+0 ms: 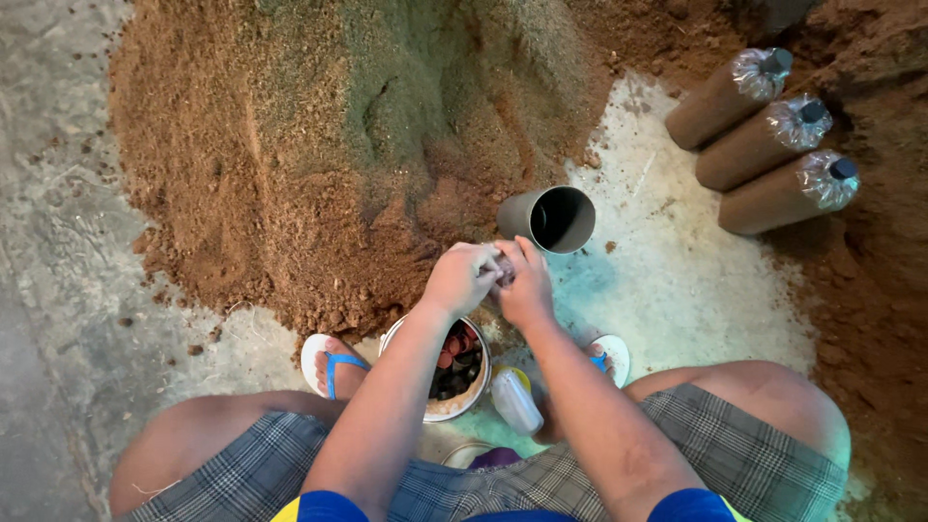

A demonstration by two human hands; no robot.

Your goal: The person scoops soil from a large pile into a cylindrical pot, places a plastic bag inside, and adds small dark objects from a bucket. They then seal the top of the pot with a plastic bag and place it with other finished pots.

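The person squats over a concrete floor (677, 290), knees apart, both forearms reaching forward and down. The left hand (462, 277) and the right hand (525, 283) meet, fingers curled inward and pressed together around something small (503, 269) held between them; it is mostly hidden by the fingers, possibly a bottle cap or a bit of clear plastic, and I cannot tell which.

Just beyond the hands a dark grey tube (553, 218) lies tilted with its open mouth facing up toward the camera, at the edge of a broad heap of reddish-brown soil (290, 164). Below the left forearm sits a white bucket (464, 396) holding red and dark caps, and just beside it, between the feet, lies a clear plastic bottle (515, 401). Both feet wear white sandals with blue straps (331, 363).

At the upper right, well apart from the hands, three soil-filled bottles (773, 145) lie side by side, their capped necks pointing up and right.
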